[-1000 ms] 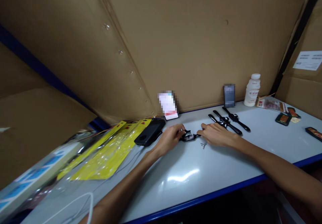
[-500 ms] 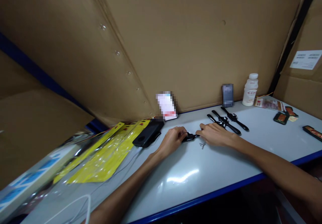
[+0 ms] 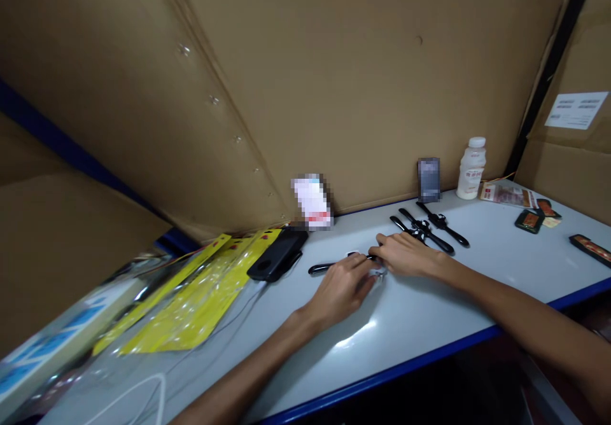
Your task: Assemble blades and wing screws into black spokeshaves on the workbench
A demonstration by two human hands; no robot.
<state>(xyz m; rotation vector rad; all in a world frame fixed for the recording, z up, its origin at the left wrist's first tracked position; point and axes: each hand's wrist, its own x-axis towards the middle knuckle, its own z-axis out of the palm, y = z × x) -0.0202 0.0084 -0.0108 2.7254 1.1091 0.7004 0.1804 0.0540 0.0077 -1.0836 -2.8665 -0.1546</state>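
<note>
A black two-handled tool that looks like a spokeshave (image 3: 321,268) lies on the table, its middle partly hidden by my hands. My right hand (image 3: 405,253) is closed around its right end. Over the body of the tool reaches my left hand (image 3: 341,285), thumb and fingers apart, close to small shiny metal pieces (image 3: 380,276); whether it touches them I cannot tell. Several more spokeshaves (image 3: 442,222) lie side by side just beyond my right hand.
Yellow-backed clear packs (image 3: 191,313) and a black device (image 3: 277,256) lie at left. Two phones, one bright (image 3: 312,201) and one dark (image 3: 429,180), lean on the cardboard wall. A white bottle (image 3: 471,169) and small dark packets (image 3: 529,221) stand and lie at right. The blue table edge (image 3: 382,368) runs in front.
My left hand has left the middle of the spokeshave and moved right and nearer to me, towards the metal pieces. The left handle now shows. My right hand stays at the other end.
</note>
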